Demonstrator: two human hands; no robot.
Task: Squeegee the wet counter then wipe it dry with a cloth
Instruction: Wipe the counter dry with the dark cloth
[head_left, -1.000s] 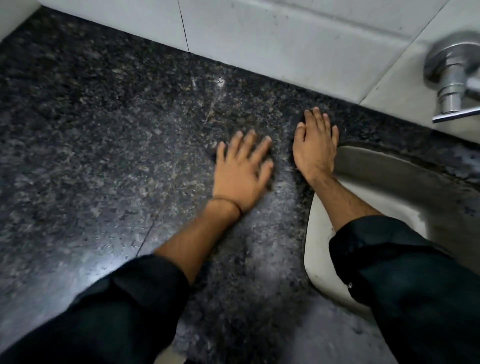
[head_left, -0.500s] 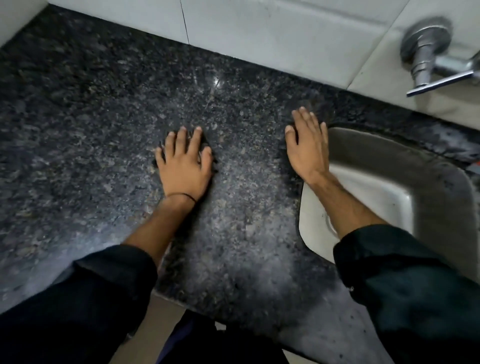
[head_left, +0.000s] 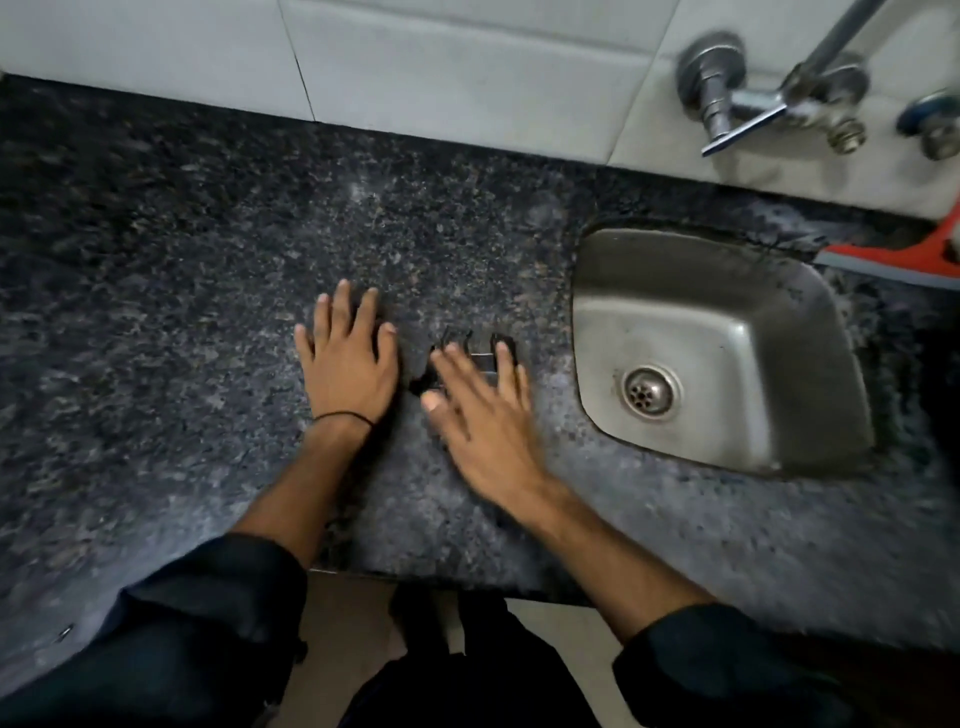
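1. Here, the left hand lies flat on the dark stone counter, fingers spread and grasping nothing.
2. The right hand, just beside it, is also open-fingered and empty, blurred.
3. Right of those fingertips sits the steel sink.
4. Beyond the sink, well away from both hands, lies the red squeegee, under the wall tap.

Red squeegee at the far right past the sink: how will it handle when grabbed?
The red squeegee with a grey blade edge is mostly out of frame. It looks rigid and plastic, so probably light. It lies flat on the dark speckled granite counter, so unlikely to roll. Possibly slippery if wet.
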